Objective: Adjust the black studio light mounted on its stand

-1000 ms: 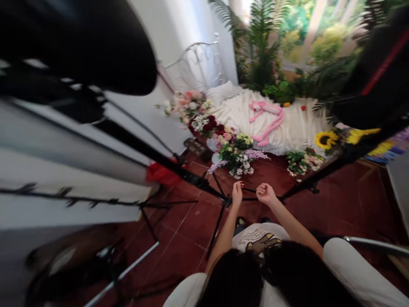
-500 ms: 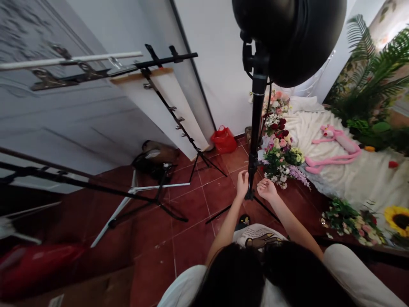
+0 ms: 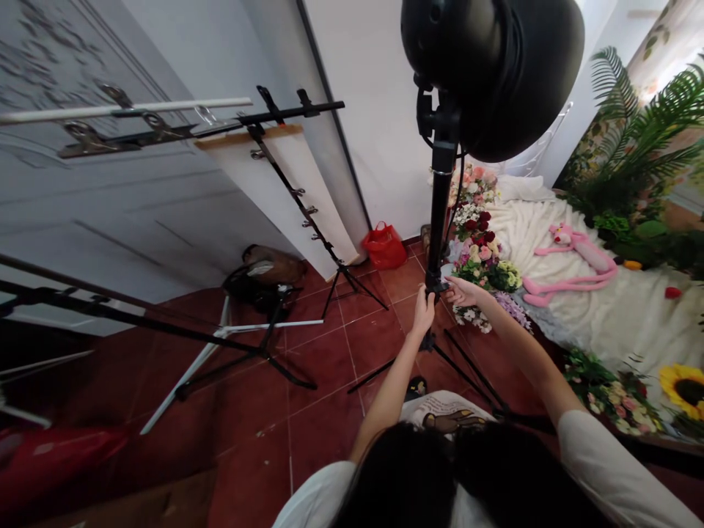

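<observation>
A black light stand [image 3: 440, 198] rises in front of me, with a large black lamp head [image 3: 495, 73] on top. Low on its pole, my left hand [image 3: 423, 311] is wrapped round the shaft, just below a black clamp joint. My right hand [image 3: 460, 291] pinches the knob [image 3: 444, 286] on the right side of that joint. The stand's black legs spread over the red tiles under my hands. A thin cable hangs beside the upper pole.
On the left are a backdrop stand [image 3: 286, 176] with clips, a white-legged stand [image 3: 206, 348] and a red bag [image 3: 385, 246] by the wall. Flowers [image 3: 484, 249], a pink plush toy [image 3: 583, 253] on cream cloth and a sunflower [image 3: 685, 389] lie right.
My left hand has closed round the pole. My right hand has moved up and inward onto the joint's knob. The view has shifted slightly.
</observation>
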The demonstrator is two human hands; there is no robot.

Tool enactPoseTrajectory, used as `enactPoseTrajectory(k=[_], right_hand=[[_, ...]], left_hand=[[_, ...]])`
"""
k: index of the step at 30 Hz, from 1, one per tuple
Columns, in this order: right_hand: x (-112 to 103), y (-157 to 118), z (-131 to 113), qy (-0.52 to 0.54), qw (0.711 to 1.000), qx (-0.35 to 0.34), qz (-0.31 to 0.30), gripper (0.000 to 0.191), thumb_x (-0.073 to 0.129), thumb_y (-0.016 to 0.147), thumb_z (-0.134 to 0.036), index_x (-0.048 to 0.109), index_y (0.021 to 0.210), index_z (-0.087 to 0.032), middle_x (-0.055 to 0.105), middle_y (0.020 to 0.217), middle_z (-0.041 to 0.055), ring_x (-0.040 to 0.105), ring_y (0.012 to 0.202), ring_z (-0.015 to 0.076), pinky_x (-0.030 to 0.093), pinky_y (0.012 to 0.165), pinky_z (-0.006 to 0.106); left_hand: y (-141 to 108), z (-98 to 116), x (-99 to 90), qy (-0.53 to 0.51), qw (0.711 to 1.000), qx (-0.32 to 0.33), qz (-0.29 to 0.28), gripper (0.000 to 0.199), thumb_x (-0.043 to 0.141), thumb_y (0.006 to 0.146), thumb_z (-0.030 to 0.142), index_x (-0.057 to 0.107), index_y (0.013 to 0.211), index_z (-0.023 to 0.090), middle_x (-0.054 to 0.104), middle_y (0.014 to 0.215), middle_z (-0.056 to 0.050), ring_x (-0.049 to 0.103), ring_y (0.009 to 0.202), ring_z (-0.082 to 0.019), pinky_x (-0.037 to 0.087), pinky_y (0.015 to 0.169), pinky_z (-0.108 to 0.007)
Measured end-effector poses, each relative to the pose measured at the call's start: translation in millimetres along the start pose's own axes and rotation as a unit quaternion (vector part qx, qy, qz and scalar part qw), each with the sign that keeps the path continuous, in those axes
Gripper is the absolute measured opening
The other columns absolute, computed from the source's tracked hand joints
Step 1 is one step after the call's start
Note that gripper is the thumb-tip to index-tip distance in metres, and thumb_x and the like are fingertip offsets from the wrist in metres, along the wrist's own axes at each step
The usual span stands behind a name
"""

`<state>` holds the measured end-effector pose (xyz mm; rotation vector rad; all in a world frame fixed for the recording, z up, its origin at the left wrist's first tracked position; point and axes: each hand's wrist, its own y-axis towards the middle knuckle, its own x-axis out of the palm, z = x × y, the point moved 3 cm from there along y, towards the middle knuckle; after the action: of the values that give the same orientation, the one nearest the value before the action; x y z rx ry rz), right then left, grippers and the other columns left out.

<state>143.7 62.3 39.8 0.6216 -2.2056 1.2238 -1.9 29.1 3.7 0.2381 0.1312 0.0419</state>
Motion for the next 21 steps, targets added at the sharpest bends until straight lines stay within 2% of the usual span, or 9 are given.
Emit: enactPoseTrajectory(k=[3, 6, 8, 12, 14, 17, 21], right_hand=[[-5, 1, -21, -0.133, 0.990, 0.033, 0.011, 0.021, 0.047, 0.091, -0.032, 0.049, 0.076, -0.017, 0.042, 0.050, -0.0072, 0.026, 0.031, 0.0046, 0.016, 0.028, 0.012], [-6, 3, -28, -0.207, 0.976, 0.040, -0.049, 0.021, 0.058, 0.085, -0.032, 0.052, 0.074, -0.015, 0.044, 0.048, -0.0069, 0.029, 0.031, 0.0039, 0.023, 0.029, 0.013], [-7, 4, -32, -0.235, 0.970, 0.026, -0.064, 0.021, 0.065, 0.079, -0.032, 0.055, 0.072, -0.014, 0.044, 0.046, -0.0076, 0.030, 0.033, 0.0035, 0.026, 0.030, 0.013], [-9, 2, -44, -0.328, 0.943, -0.047, 0.010, 0.017, 0.072, 0.068, -0.027, 0.063, 0.071, -0.014, 0.052, 0.049, -0.0056, 0.037, 0.037, 0.0034, 0.032, 0.035, 0.014], [-7, -1, -51, -0.402, 0.910, -0.096, 0.039, 0.016, 0.074, 0.064, -0.026, 0.067, 0.071, -0.013, 0.059, 0.054, -0.0032, 0.043, 0.041, 0.0042, 0.036, 0.039, 0.015], [-3, -4, -56, -0.504, 0.845, -0.172, 0.047, 0.022, 0.074, 0.060, -0.028, 0.072, 0.074, -0.012, 0.062, 0.056, -0.0037, 0.050, 0.047, 0.0061, 0.039, 0.047, 0.016], [-1, -11, -53, -0.582, 0.751, -0.298, 0.095, 0.026, 0.077, 0.056, -0.030, 0.075, 0.075, -0.012, 0.063, 0.056, -0.0039, 0.054, 0.054, 0.0101, 0.040, 0.054, 0.018]], left_hand=[[0, 0, 0.3, -0.012, 1.000, 0.004, -0.003, 0.043, 0.036, 0.091, 0.052, 0.051, 0.117, 0.020, 0.061, 0.112, -0.011, 0.053, 0.115, -0.021, 0.040, 0.101, -0.039], [0, 0, 1.1, -0.020, 1.000, 0.007, -0.003, 0.043, 0.034, 0.091, 0.051, 0.050, 0.117, 0.021, 0.060, 0.112, -0.010, 0.054, 0.114, -0.020, 0.041, 0.100, -0.038], [0, 1, 1.5, -0.018, 1.000, 0.015, 0.005, 0.043, 0.034, 0.091, 0.052, 0.050, 0.116, 0.021, 0.060, 0.112, -0.010, 0.054, 0.113, -0.020, 0.041, 0.100, -0.038], [0, 4, 2.3, -0.016, 0.999, 0.028, 0.016, 0.041, 0.033, 0.092, 0.051, 0.051, 0.114, 0.021, 0.060, 0.112, -0.011, 0.055, 0.111, -0.020, 0.041, 0.100, -0.039], [0, 4, 2.7, -0.015, 0.999, 0.030, 0.016, 0.041, 0.032, 0.092, 0.050, 0.050, 0.114, 0.020, 0.060, 0.112, -0.011, 0.054, 0.111, -0.020, 0.040, 0.100, -0.039], [0, 2, 3.1, -0.009, 0.999, 0.024, 0.020, 0.042, 0.032, 0.092, 0.050, 0.049, 0.115, 0.020, 0.059, 0.113, -0.012, 0.053, 0.114, -0.021, 0.040, 0.101, -0.039], [1, -1, 3.4, -0.009, 1.000, 0.014, 0.021, 0.043, 0.033, 0.091, 0.052, 0.050, 0.113, 0.020, 0.059, 0.112, -0.011, 0.054, 0.112, -0.021, 0.041, 0.100, -0.039]])
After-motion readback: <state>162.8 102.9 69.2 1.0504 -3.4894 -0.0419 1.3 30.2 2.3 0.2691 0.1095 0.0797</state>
